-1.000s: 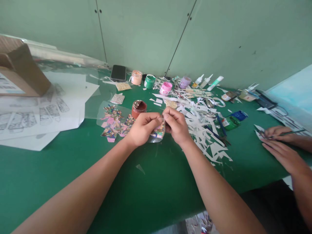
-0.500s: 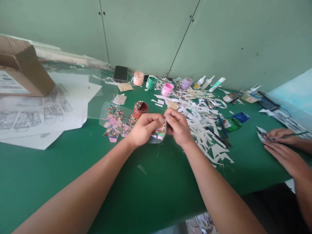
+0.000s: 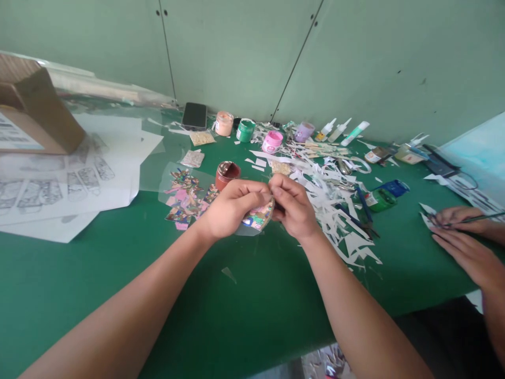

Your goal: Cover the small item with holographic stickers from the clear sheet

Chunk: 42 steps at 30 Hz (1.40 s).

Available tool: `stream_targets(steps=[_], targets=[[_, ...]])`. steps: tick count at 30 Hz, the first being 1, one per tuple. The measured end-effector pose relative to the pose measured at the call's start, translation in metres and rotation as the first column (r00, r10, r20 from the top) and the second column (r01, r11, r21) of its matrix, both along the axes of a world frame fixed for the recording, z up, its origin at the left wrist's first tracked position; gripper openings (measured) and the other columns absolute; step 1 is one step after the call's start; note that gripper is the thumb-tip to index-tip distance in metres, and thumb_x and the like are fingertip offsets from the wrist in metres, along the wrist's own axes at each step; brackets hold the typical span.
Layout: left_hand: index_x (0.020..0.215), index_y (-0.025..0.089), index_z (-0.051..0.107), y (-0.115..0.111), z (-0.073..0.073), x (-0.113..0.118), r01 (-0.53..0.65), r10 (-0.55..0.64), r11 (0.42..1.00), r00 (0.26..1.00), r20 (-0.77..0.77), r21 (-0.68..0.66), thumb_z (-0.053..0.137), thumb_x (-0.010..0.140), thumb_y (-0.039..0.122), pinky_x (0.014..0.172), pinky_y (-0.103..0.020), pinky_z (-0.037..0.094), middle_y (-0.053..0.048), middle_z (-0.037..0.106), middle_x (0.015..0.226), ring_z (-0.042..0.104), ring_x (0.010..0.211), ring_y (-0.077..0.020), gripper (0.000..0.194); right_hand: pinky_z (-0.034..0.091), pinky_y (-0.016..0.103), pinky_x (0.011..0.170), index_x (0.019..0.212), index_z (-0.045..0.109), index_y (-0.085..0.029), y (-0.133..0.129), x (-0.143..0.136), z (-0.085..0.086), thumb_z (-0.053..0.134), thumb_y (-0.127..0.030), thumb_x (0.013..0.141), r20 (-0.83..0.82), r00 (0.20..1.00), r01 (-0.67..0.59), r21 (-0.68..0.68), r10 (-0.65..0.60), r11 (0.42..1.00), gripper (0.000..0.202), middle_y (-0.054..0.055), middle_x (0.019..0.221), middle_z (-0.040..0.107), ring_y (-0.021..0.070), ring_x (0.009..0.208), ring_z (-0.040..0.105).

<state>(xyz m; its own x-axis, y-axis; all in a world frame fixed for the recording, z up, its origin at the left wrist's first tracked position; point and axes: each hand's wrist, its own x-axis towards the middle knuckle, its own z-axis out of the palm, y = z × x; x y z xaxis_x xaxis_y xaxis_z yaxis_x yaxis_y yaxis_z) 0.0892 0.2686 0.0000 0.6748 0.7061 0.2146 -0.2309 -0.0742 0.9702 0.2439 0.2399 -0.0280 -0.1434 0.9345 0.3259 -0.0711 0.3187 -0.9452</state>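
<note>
My left hand (image 3: 233, 209) is closed on a small multicoloured patterned piece (image 3: 259, 216) near the middle of the green table. My right hand (image 3: 294, 208) meets it at the piece's right edge, thumb and fingers pinched together; what lies between these fingertips is too small to tell. Just behind my left hand stands an open red-brown jar (image 3: 228, 173). To the left, pink and patterned scraps (image 3: 183, 197) lie on a clear sheet.
Open paint jars (image 3: 272, 142), a phone (image 3: 194, 116) and glue bottles line the back. White paper strips (image 3: 327, 210) spread right of my hands. Printed sheets (image 3: 114, 184) and a cardboard box (image 3: 51, 116) lie left. Another person's hands (image 3: 461, 226) hold a thin tool at right.
The patterned piece shows slightly more between my hands and looks a little tilted. My right hand has shifted slightly right. The view has moved a little.
</note>
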Motion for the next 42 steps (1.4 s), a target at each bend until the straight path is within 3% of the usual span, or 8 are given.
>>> stream_targets(steps=[8, 21, 24, 28, 30, 32, 37, 42], targets=[[0.047, 0.021, 0.034, -0.005, 0.007, 0.000, 0.013, -0.013, 1.000, 1.000, -0.022, -0.004, 0.053, 0.069, 0.021, 0.046, -0.026, 0.026, 0.005, 0.030, 0.049, 0.025, 0.048, -0.0081, 0.030, 0.022, 0.018, 0.037, 0.068, 0.045, -0.022, -0.002, 0.005, 0.005, 0.064, -0.047, 0.091, -0.051, 0.987, -0.151, -0.004, 0.150, 0.989, 0.039, -0.011, 0.053, 0.030, 0.0034, 0.039, 0.022], [0.049, 0.020, 0.037, -0.010, 0.004, -0.001, 0.031, -0.031, 0.999, 0.999, -0.034, -0.017, 0.053, 0.072, 0.024, 0.046, -0.026, 0.025, 0.004, 0.033, 0.049, 0.025, 0.047, -0.0081, 0.029, 0.020, 0.018, 0.036, 0.067, 0.044, -0.022, -0.003, 0.012, 0.010, 0.067, -0.052, 0.088, -0.017, 0.969, -0.247, -0.065, 0.246, 0.967, 0.042, -0.011, 0.052, 0.030, 0.0035, 0.038, 0.023], [0.053, 0.020, 0.042, -0.006, -0.005, 0.001, -0.020, 0.020, 1.000, 0.998, -0.054, -0.002, 0.055, 0.078, 0.027, 0.046, -0.025, 0.028, 0.005, 0.034, 0.050, 0.028, 0.047, -0.0088, 0.030, 0.020, 0.019, 0.036, 0.067, 0.045, -0.023, 0.001, 0.012, 0.007, 0.068, -0.054, 0.086, 0.021, 0.991, -0.128, -0.080, 0.130, 0.989, 0.043, -0.010, 0.051, 0.033, 0.0044, 0.038, 0.027], [0.060, 0.020, 0.043, 0.006, -0.025, 0.009, -0.337, 0.341, 0.938, 0.939, -0.044, 0.083, 0.055, 0.087, 0.031, 0.050, -0.024, 0.031, 0.004, 0.038, 0.055, 0.034, 0.052, -0.0099, 0.032, 0.019, 0.021, 0.035, 0.074, 0.052, -0.023, 0.009, 0.010, 0.001, 0.064, -0.061, 0.086, 0.045, 0.978, 0.203, -0.034, -0.202, 0.979, 0.042, -0.010, 0.047, 0.036, 0.0058, 0.037, 0.027], [0.065, 0.020, 0.045, 0.011, -0.033, 0.012, -0.481, 0.490, 0.867, 0.870, -0.051, 0.126, 0.055, 0.090, 0.029, 0.052, -0.022, 0.033, 0.004, 0.042, 0.060, 0.039, 0.057, -0.0105, 0.028, 0.020, 0.021, 0.036, 0.075, 0.054, -0.023, 0.011, 0.009, -0.001, 0.063, -0.066, 0.084, 0.068, 0.971, 0.232, -0.034, -0.229, 0.972, 0.045, -0.010, 0.047, 0.037, 0.0058, 0.037, 0.026], [0.071, 0.020, 0.047, 0.013, -0.039, 0.013, -0.537, 0.549, 0.833, 0.833, -0.074, 0.132, 0.056, 0.092, 0.028, 0.051, -0.021, 0.034, 0.004, 0.044, 0.062, 0.042, 0.057, -0.0104, 0.024, 0.020, 0.022, 0.038, 0.071, 0.054, -0.022, 0.012, 0.008, -0.003, 0.067, -0.067, 0.080, 0.112, 0.973, 0.206, -0.035, -0.201, 0.978, 0.049, -0.010, 0.048, 0.037, 0.0056, 0.040, 0.027], [0.079, 0.021, 0.049, 0.011, -0.036, 0.013, -0.497, 0.496, 0.868, 0.862, -0.108, 0.014, 0.070, 0.083, 0.027, 0.044, -0.019, 0.038, 0.007, 0.049, 0.063, 0.048, 0.047, -0.0076, 0.022, 0.020, 0.022, 0.041, 0.066, 0.051, -0.021, 0.017, 0.009, -0.009, 0.075, -0.064, 0.074, 0.167, 0.937, 0.306, 0.026, -0.306, 0.952, 0.049, -0.009, 0.051, 0.037, 0.0065, 0.045, 0.029], [0.080, 0.018, 0.057, 0.009, -0.031, 0.013, -0.316, 0.312, 0.929, 0.949, -0.053, -0.191, 0.084, 0.065, 0.028, 0.047, -0.022, 0.052, 0.005, 0.057, 0.067, 0.058, 0.056, -0.0107, 0.033, 0.020, 0.023, 0.041, 0.069, 0.050, -0.023, 0.020, 0.010, -0.015, 0.073, -0.060, 0.078, 0.091, 0.940, 0.328, 0.032, -0.329, 0.944, 0.045, -0.010, 0.052, 0.034, 0.0066, 0.044, 0.026]])
